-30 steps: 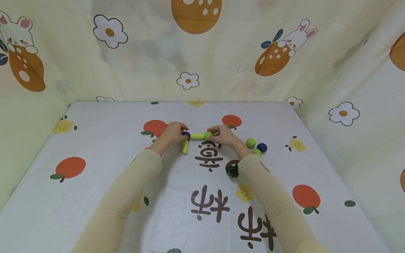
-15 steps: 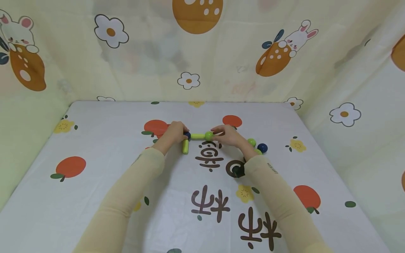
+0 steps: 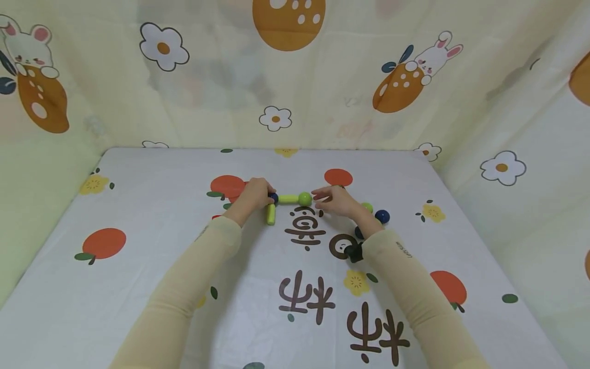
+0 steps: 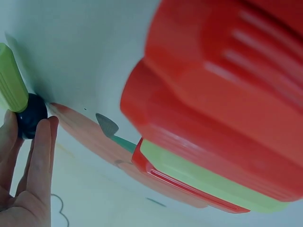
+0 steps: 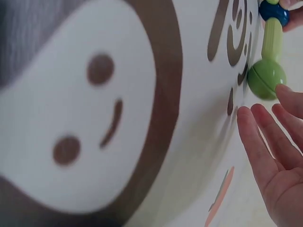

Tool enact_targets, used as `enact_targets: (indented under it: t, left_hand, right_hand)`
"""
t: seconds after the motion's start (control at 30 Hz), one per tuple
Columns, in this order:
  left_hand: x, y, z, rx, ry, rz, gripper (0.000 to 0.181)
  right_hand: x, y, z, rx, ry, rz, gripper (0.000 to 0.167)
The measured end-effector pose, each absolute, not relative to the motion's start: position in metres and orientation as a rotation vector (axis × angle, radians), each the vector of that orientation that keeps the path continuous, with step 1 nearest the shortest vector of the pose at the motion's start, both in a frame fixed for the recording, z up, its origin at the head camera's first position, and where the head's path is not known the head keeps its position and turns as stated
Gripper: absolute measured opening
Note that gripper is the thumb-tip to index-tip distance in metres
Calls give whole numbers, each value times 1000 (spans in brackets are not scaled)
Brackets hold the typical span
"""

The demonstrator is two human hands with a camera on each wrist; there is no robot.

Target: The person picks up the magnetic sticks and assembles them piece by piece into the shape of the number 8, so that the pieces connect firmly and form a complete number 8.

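My left hand (image 3: 252,199) pinches a dark blue ball (image 4: 32,116) between thumb and fingers. Two yellow-green rods meet at this ball: one rod (image 3: 289,199) runs right to a green ball (image 3: 305,199), the other rod (image 3: 271,215) points toward me. In the right wrist view the green ball (image 5: 266,79) sits on the end of its ridged rod (image 5: 272,41). Beside it my right hand (image 3: 338,201) holds nothing, its fingers spread and relaxed. A small gap parts its fingertips from the green ball in the head view.
Right of my right hand lie a green ball (image 3: 367,207) and a dark blue ball (image 3: 382,216); another dark ball (image 3: 359,233) is partly hidden by the wrist. Red rods (image 4: 222,104) and a pale green rod (image 4: 203,175) are near the left wrist. A printed cloth (image 3: 152,266) covers the table.
My right hand has let go of the green ball and drawn back slightly to the right. The left hand keeps its hold on the dark blue ball, almost unmoved.
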State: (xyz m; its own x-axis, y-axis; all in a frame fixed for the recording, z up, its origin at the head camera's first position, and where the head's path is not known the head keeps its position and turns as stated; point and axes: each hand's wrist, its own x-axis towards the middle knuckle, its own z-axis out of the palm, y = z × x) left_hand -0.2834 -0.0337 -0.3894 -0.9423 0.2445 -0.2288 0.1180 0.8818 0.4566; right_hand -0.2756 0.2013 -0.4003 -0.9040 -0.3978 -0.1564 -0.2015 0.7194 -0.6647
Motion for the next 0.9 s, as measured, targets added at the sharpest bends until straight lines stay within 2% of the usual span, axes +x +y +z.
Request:
enact_targets:
  t: [0.47, 0.9]
  left_hand:
    - [-284, -32, -388, 291, 2799, 566, 35]
    - [-284, -30, -387, 287, 2808, 537, 35]
  right_hand:
    - [-269, 199, -399, -497, 2653, -959, 42]
    - [-254, 230, -387, -547, 2672, -1010, 42]
